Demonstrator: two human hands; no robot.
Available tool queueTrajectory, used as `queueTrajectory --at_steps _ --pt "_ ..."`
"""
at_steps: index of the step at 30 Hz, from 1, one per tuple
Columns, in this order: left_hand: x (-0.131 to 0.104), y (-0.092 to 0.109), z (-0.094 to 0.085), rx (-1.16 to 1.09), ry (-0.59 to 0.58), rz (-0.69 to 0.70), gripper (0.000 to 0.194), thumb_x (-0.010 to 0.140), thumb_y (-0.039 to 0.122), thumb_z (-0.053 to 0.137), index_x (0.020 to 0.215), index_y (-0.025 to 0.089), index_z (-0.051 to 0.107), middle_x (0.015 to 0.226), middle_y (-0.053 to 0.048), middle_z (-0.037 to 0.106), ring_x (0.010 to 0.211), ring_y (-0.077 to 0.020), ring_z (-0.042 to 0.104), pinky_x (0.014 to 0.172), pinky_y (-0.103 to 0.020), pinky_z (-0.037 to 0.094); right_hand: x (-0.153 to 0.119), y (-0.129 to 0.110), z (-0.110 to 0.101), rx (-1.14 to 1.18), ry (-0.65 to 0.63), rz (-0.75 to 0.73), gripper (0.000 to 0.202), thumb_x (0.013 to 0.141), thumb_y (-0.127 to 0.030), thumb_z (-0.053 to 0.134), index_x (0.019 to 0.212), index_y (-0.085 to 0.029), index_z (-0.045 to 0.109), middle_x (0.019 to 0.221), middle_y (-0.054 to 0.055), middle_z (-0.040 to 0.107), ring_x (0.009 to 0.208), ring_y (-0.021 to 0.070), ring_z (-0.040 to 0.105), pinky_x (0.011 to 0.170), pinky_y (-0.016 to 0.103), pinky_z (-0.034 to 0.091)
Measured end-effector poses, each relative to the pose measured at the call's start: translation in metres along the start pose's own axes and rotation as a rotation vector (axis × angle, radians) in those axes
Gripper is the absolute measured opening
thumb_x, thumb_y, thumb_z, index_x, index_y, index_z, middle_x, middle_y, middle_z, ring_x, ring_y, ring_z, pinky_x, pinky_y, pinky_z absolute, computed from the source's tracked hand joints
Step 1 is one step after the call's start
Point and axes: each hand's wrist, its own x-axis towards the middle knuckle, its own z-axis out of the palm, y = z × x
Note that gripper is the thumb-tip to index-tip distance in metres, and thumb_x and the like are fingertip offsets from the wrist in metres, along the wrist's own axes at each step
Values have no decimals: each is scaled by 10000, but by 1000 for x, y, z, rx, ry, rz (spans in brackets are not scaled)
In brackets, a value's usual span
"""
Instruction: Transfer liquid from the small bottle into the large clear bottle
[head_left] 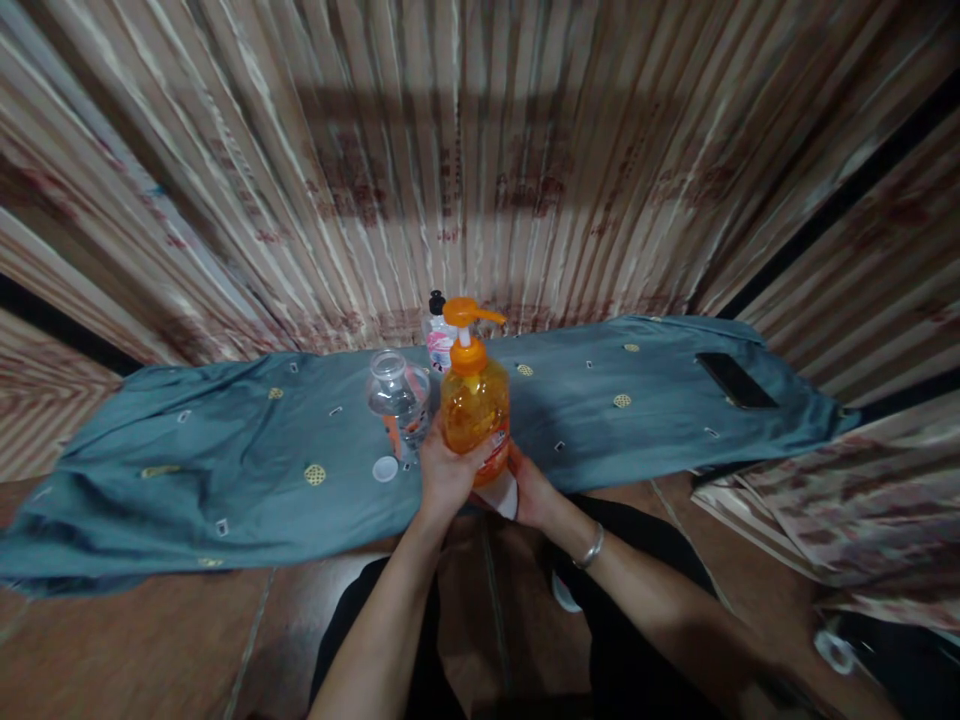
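An orange pump bottle (474, 405) with amber liquid is held upright, slightly tilted, in front of me. My left hand (448, 465) is wrapped round its lower left side, thumb across the front label. My right hand (531, 488) is closed at the bottle's lower right, with its fingers partly hidden behind it. A white tissue-like piece (501, 496) shows between my right hand and the bottle's base. Just left of the bottle stands a clear, capless plastic bottle (397, 400), with a white cap (385, 469) lying before it. Behind is a small bottle with a black top (438, 335).
A teal patterned cloth (247, 480) covers the long, narrow surface. A black phone (735, 380) lies on its right part. Pleated curtains (487, 180) hang behind and at both sides, with dark bars (810, 220) crossing them. Below is a brown tiled floor (300, 610).
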Motion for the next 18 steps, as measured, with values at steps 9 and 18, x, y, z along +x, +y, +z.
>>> queueTrajectory --at_steps 9,18 --pt "0 -18 8 49 -9 15 615 585 333 933 1131 203 680 1110 -93 822 1022 -286 789 962 -446 622 -2 -19 -25 -166 195 -320 270 856 -439 765 730 -228 654 672 7 725 654 167 682 683 277 591" --pt "1 -26 8 91 -38 12 620 604 302 931 1157 201 672 1126 -91 821 1041 -279 791 974 -439 616 -13 -39 -1 -415 265 -647 278 752 -429 757 949 -235 735 943 11 782 972 212 700 928 327 540"
